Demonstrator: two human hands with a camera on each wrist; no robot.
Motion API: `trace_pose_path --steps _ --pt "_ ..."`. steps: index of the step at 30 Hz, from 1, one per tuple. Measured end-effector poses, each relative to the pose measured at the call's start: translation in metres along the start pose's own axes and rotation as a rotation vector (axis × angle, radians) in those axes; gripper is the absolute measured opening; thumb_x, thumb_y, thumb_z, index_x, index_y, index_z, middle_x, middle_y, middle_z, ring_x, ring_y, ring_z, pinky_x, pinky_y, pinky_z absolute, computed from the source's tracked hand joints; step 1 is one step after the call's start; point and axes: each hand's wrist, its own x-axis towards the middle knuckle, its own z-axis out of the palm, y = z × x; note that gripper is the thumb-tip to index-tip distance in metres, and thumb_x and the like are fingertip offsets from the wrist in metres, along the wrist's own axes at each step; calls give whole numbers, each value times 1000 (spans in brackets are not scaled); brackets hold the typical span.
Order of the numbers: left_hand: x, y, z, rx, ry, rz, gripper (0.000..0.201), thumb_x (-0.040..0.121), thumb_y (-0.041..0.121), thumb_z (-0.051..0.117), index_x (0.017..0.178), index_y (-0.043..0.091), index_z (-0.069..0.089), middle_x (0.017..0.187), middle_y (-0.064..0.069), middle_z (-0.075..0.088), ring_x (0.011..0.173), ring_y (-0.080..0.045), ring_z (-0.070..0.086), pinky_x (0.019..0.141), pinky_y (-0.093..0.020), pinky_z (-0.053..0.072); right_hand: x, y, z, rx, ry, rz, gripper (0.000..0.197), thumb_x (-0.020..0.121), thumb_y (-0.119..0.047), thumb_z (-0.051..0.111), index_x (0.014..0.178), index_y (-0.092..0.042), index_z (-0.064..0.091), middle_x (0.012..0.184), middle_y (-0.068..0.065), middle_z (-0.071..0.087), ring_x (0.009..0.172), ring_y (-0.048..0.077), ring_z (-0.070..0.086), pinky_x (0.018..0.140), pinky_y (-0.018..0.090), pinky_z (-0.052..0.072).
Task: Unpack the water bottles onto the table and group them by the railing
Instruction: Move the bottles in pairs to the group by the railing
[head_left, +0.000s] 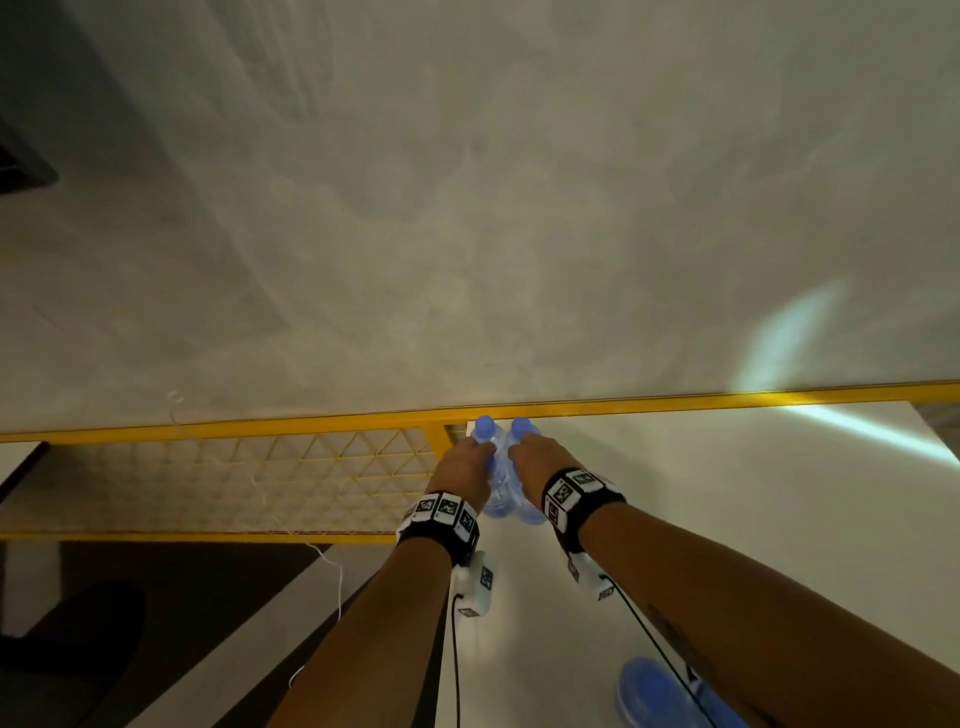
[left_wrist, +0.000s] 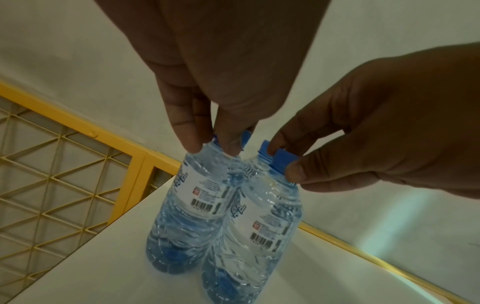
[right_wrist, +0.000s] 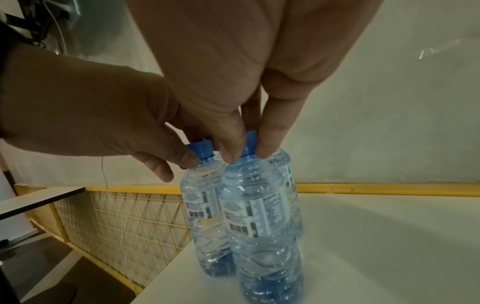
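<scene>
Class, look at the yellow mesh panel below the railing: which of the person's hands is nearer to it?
Left. The left hand grips the bottle on the side of the yellow mesh panel; the right hand grips the neighbouring bottle, farther from it.

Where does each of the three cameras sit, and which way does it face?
Head: above, looking down past both forearms at the left hand and right hand on two bottles by the yellow railing.
Left wrist: looks along the left hand at the left bottle; the right hand shows too.
Right wrist: looks along the right hand at the right bottle.
Shared: bottles, railing, table.
</scene>
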Motion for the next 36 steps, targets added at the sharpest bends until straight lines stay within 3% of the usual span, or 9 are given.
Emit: trace_pose_path --steps 4,7,11,15,19,24,29,32,36 --pt "-1 -4 2 -31 19 -5 32 97 12 57 129 16 63 136 -12 58 120 -30 58 102 -32 44 14 9 0 -179 6 -30 51 92 -33 44 143 -29 40 141 -1 51 117 25 56 82 30 38" --pt "-3 -3 5 -41 13 -12 36 102 17 53 137 17 60 144 -10 54 128 -28 54 105 -26 37 26 15 -2 -376 -23 -49 47 91 -39 45 135 -24 49 134 9 57 112 28 58 92 37 44" --pt "-6 -2 2 -45 -16 -37 43 101 15 53 144 19 53 147 -12 53 131 -31 53 111 -38 41 27 23 -5 -698 -24 -187 45 90 -47 43 127 -25 54 132 9 58 111 29 58 98 42 43" --pt "-26 3 -5 15 45 -41 57 94 18 64 148 23 46 145 -7 50 126 -32 50 103 -44 49 -7 19 -11 -701 18 -204 51 88 -24 58 136 -20 41 140 13 45 114 35 55 95 47 49" --pt "-71 30 -6 -85 243 107 33 92 21 65 124 19 65 129 -2 59 115 -26 55 96 -39 52 -89 25 -30 -635 7 -256 46 86 -23 66 129 -17 50 132 10 48 118 32 52 99 40 44" --pt "-151 81 25 -381 -94 431 38 87 43 59 121 28 67 114 7 64 81 -9 63 77 -25 53 -216 66 -46 -693 -149 -221 37 86 -38 59 120 -26 56 122 2 56 112 24 56 94 32 44" --pt "-187 116 57 -175 -355 519 49 88 53 60 134 35 56 119 1 58 105 -21 62 91 -34 52 -287 109 -20 -827 -232 -80 34 87 -25 56 121 -22 55 120 4 57 100 28 62 80 33 51" --pt "-190 126 61 -156 -434 446 49 83 48 60 130 32 61 114 -3 58 101 -25 62 91 -36 52 -294 121 -11 -925 -159 -141 26 67 -35 80 88 -24 70 93 -1 67 67 16 68 48 26 45" --pt "-187 137 58 -89 -455 434 47 81 46 54 116 17 65 107 -7 57 97 -28 61 85 -40 51 -292 139 1 -939 -166 -241 28 95 -7 49 123 -6 52 122 14 56 97 31 63 76 39 52"
